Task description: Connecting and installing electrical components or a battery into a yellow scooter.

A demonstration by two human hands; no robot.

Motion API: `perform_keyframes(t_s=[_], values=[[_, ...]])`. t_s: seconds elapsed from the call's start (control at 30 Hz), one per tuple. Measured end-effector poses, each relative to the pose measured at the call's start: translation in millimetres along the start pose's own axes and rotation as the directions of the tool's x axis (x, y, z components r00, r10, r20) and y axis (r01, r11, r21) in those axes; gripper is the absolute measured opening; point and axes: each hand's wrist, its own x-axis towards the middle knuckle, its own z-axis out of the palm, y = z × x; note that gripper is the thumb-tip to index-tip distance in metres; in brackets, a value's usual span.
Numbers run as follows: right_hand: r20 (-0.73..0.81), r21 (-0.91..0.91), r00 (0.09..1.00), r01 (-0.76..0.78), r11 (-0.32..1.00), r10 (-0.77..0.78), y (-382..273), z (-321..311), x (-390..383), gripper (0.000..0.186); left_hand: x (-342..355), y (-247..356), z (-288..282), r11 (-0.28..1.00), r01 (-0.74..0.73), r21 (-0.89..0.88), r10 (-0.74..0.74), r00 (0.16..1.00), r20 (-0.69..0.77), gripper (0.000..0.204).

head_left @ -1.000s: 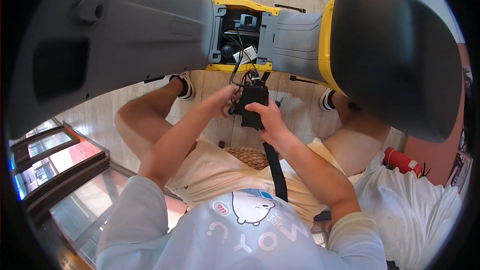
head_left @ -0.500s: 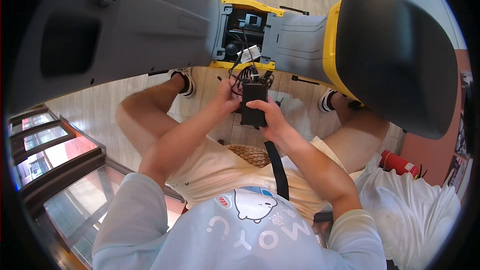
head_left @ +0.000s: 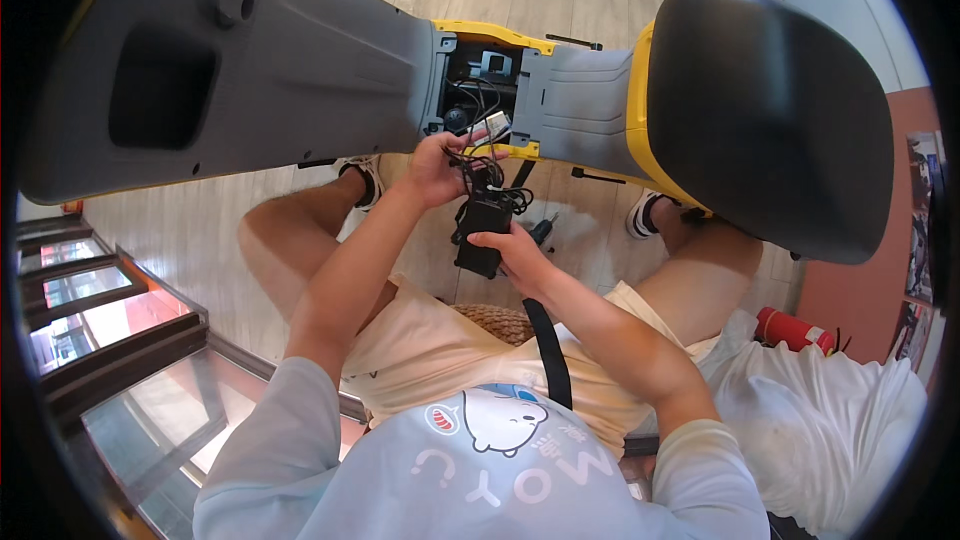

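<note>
A black rectangular box (head_left: 484,240) with a bundle of black cables (head_left: 483,172) at its far end is in my right hand (head_left: 520,258), thumb on top and fingers closed round its side. My left hand (head_left: 436,172) is at the cable bundle, with cables running across its partly stretched fingers. Just beyond those fingers a white-labelled part (head_left: 492,128) sits at the edge of the open compartment (head_left: 505,90) in the grey and yellow scooter body (head_left: 340,70). Thin black wires run from the compartment down to the bundle.
The scooter's black seat (head_left: 770,120) is at the right. A dark power tool (head_left: 543,230) stands on the wooden floor (head_left: 215,265) beyond my right hand. A red cylinder (head_left: 795,330) and white cloth (head_left: 810,420) lie to my right; a glass-fronted frame (head_left: 150,400) is at the left.
The black box has come nearer to me and slightly left, tilting. My left hand has moved left and forward, its fingers stretching out among the cables toward the compartment.
</note>
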Motion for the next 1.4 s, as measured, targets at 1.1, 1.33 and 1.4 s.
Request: perform_keyframes(t_s=[1.1, 1.33, 1.4], values=[[-0.023, -0.651, 0.963, 0.191, 0.735, -0.27, 15.8, -11.8, 11.8, 0.049, 59.3, -22.1, -179.0, 0.817, 0.46, 0.348, -0.25, 0.826, -0.505, 0.075], [-0.004, -0.744, 0.935, 0.234, 0.625, -0.355, 1.8, -22.4, 7.2, 0.066, 37.6, -44.1, -115.3, 0.94, 0.337, 0.055, -0.323, 0.93, -0.175, 0.051], [0.015, -0.721, 0.942, 0.243, 0.649, -0.336, 0.8, -22.4, 7.8, 0.069, 49.7, -37.1, -142.0, 0.945, 0.327, -0.013, -0.327, 0.943, -0.053, 0.045]])
